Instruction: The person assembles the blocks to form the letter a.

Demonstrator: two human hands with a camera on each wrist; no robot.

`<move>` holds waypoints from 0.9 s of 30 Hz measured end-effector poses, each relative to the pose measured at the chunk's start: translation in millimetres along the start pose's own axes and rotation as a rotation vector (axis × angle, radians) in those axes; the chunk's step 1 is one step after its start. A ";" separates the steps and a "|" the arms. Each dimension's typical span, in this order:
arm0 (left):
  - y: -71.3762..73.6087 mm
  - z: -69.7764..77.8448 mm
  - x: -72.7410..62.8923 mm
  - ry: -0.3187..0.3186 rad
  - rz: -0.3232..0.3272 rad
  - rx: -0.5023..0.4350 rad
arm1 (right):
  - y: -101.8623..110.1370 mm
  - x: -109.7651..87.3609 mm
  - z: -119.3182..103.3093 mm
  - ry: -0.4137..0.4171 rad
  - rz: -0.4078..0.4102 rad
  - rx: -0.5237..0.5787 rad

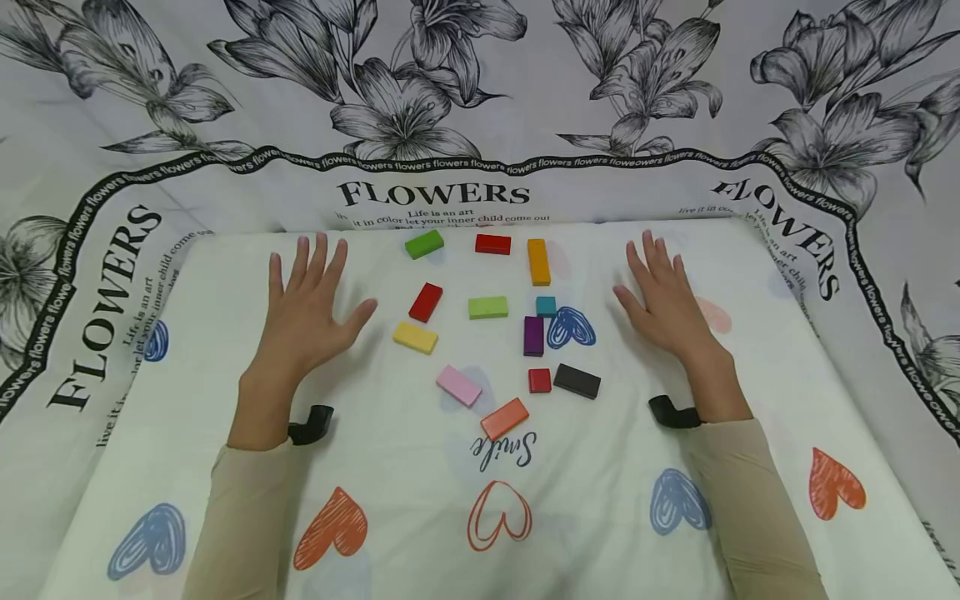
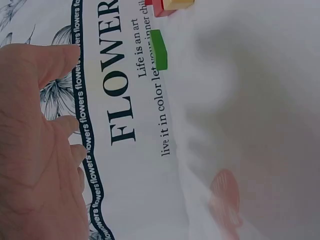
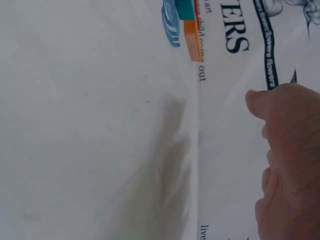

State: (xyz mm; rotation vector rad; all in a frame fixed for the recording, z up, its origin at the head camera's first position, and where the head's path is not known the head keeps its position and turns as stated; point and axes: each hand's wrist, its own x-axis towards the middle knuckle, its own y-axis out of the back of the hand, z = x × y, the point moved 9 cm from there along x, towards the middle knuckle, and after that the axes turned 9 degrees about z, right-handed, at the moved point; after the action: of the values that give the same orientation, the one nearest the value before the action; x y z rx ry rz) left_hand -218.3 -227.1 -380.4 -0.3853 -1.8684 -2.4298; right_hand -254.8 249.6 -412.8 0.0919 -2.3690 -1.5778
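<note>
Several coloured blocks lie scattered on the white cloth between the two hands in the head view. The left hand [image 1: 303, 321], fingers spread, hovers left of them, nearest to a yellow block [image 1: 415, 337], a red block [image 1: 426, 302] and a green block [image 1: 424, 244]. It holds nothing. The right hand [image 1: 663, 300] is spread on the other side, also holding nothing. Closest to it are an orange block [image 1: 538, 262], a small teal block [image 1: 546, 307] and a purple block [image 1: 533, 336]. The left wrist view shows the green block [image 2: 159, 50] beyond the thumb.
Mid-table are a light green block [image 1: 488, 307] and another red block [image 1: 492, 244]. Nearer lie a pink block [image 1: 459, 385], a coral block [image 1: 505, 418], a small red block [image 1: 539, 381] and a black block [image 1: 577, 381]. The cloth [image 1: 405, 517] has printed hearts.
</note>
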 end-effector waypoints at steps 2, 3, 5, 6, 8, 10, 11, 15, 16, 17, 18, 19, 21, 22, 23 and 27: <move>-1.2 3.9 -0.9 -0.010 -0.004 -0.011 | -0.9 -1.1 -0.6 -0.002 -0.007 0.000; -1.7 6.5 -0.9 -0.017 -0.006 -0.017 | -1.5 -1.7 -0.6 -0.004 -0.011 0.000; -1.9 10.9 -0.2 -0.031 0.000 -0.023 | -2.6 -2.4 -1.4 -0.003 -0.014 0.002; -1.4 12.9 0.2 -0.037 0.004 -0.024 | -3.3 -2.5 -2.3 0.000 -0.018 0.006; -0.3 16.6 1.5 -0.047 0.018 -0.023 | -4.7 -1.8 -4.9 0.013 -0.022 0.010; -0.8 20.2 2.4 -0.058 0.025 -0.019 | -5.7 -0.5 -7.7 0.025 -0.024 0.014; -1.6 22.3 2.7 -0.065 0.025 -0.019 | -5.9 0.3 -9.0 0.032 -0.023 0.014; -7.9 29.8 4.1 -0.089 0.018 -0.026 | -4.8 4.5 -13.1 0.046 -0.016 0.007; -9.5 31.0 3.9 -0.091 0.014 -0.027 | -5.3 5.2 -13.6 0.047 -0.019 0.007; -11.2 31.9 3.6 -0.092 0.010 -0.026 | -6.1 5.5 -13.5 0.045 -0.024 0.004; -13.1 32.5 3.6 -0.092 0.006 -0.024 | -7.1 5.5 -13.8 0.043 -0.030 0.005; -14.9 33.0 3.6 -0.093 0.001 -0.021 | -7.9 5.3 -14.1 0.040 -0.035 0.004; -17.4 34.9 3.8 -0.100 -0.006 -0.021 | -9.7 4.2 -14.0 0.033 -0.043 0.008; -18.6 36.0 4.5 -0.106 -0.007 -0.019 | -10.1 3.5 -14.0 0.029 -0.044 0.012; -19.2 37.6 5.5 -0.112 -0.009 -0.021 | -10.0 2.9 -14.5 0.027 -0.043 0.015; -18.8 48.5 13.8 -0.147 -0.006 -0.044 | -5.9 3.3 -18.0 0.026 -0.037 0.035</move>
State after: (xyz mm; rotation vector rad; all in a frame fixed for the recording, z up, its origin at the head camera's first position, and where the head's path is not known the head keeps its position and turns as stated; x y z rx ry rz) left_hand -227.3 -174.2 -383.5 -0.5776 -1.8747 -2.5134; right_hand -253.7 230.4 -411.0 0.1643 -2.3886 -1.5418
